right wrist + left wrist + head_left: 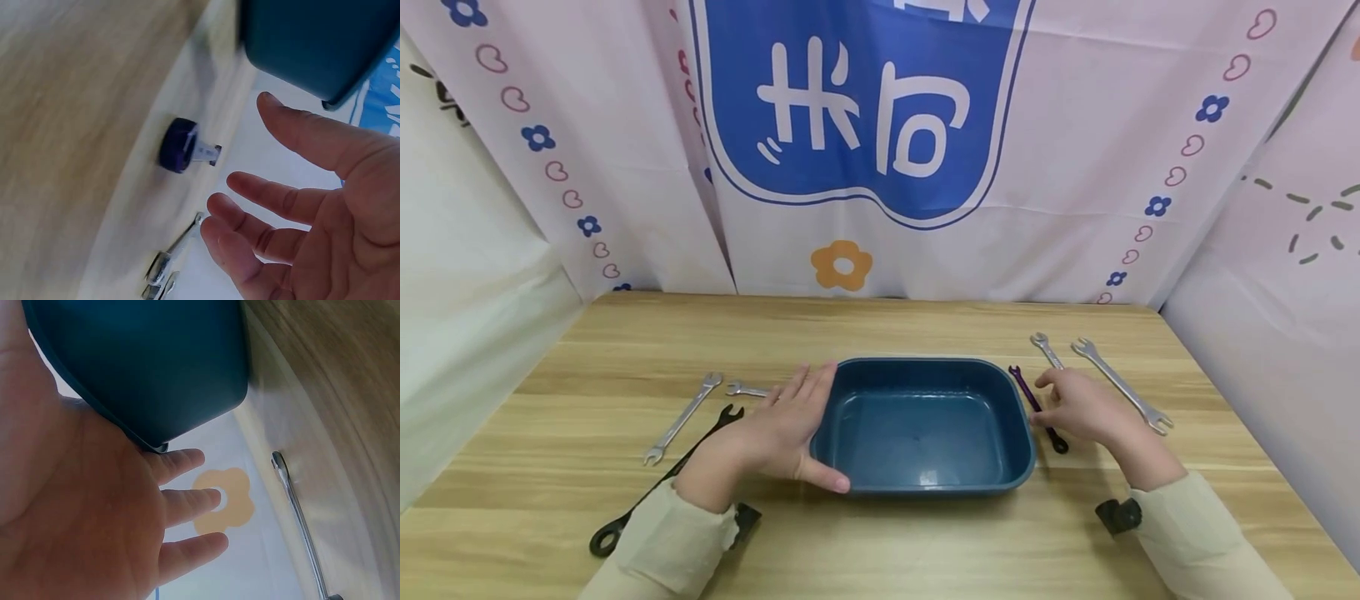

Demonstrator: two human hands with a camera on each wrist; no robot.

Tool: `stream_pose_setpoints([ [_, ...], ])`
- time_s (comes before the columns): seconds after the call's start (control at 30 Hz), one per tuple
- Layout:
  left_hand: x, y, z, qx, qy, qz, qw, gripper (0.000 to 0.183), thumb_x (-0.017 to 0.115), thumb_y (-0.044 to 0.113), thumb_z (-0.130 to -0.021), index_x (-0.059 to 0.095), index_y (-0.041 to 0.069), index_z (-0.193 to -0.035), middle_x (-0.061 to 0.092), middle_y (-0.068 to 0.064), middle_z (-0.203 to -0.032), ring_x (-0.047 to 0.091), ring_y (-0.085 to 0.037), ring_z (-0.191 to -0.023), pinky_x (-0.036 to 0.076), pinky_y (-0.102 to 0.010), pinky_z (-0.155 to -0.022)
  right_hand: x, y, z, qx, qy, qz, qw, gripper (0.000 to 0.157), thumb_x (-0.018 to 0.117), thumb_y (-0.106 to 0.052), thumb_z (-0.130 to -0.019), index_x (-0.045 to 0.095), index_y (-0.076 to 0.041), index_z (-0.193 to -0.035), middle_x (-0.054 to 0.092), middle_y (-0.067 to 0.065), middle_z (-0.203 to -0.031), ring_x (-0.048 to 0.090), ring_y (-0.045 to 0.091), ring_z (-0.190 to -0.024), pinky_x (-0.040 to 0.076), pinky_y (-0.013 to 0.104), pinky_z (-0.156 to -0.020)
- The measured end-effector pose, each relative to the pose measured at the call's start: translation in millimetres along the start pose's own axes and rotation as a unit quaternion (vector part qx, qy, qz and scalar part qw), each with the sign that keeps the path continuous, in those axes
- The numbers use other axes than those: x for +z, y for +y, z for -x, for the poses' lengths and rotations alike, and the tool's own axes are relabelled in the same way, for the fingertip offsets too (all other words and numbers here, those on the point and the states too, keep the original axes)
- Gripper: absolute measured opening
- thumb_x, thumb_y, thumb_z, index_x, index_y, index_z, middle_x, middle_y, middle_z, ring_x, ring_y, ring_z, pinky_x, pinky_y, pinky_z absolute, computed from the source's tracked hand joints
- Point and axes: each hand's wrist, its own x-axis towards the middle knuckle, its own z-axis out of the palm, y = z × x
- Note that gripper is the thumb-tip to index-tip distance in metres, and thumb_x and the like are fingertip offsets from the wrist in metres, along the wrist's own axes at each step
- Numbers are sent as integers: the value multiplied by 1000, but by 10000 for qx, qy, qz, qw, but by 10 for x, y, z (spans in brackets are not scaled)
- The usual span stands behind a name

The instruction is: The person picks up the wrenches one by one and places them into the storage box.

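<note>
An empty dark teal plastic bin (917, 437) stands at the middle of the table. My left hand (781, 433) lies flat along its left rim, fingers stretched toward the back and thumb at the front left corner. In the left wrist view the palm (81, 500) meets the bin's rim and three fingers reach past it. On the other side, my right hand (1078, 404) hovers with loosely bent fingers over a purple wrench (1024, 385), thumb near the bin's right wall. In the right wrist view, the purple wrench (177, 145) lies apart from the fingers.
Beyond my right hand lie a small silver wrench (1045, 347) and a longer silver wrench (1122, 385). To the left are a short silver wrench (747, 389), partly behind my hand, another silver wrench (683, 422) and a long black wrench (617, 527). A printed curtain (1075, 208) backs the table.
</note>
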Motion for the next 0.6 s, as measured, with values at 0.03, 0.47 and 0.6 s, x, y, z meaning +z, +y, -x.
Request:
stream_pose_setpoints([
  [0.03, 1, 0, 3, -4, 3, 7, 10000, 147, 78, 75, -61, -10, 11, -159, -2, -15, -168, -5, -42, -154, 7, -73, -116, 8, 2, -12, 9, -40, 11, 10000, 56, 78, -27, -84, 59, 6, -124, 68, 21, -103, 64, 31, -92, 54, 52, -81],
  [0.47, 9, -5, -3, 72, 42, 78, 9999, 144, 79, 72, -63, -9, 11, -160, -1, -16, -168, -5, -42, -154, 8, -73, -115, 55, 57, -100, 242, -269, -95, 9993, 37, 78, -18, -85, 60, 4, -109, 59, 7, -82, 55, 21, -77, 48, 35, -71],
  [0.6, 16, -9, -3, 88, 49, 57, 9999, 145, 79, 72, -63, -9, 10, -159, -1, -16, -168, -4, -42, -154, 8, -72, -116, 70, 86, -111, 203, -258, -127, 9994, 30, 77, -13, -84, 61, 3, -104, 58, 8, -81, 53, 21, -75, 47, 34, -69],
])
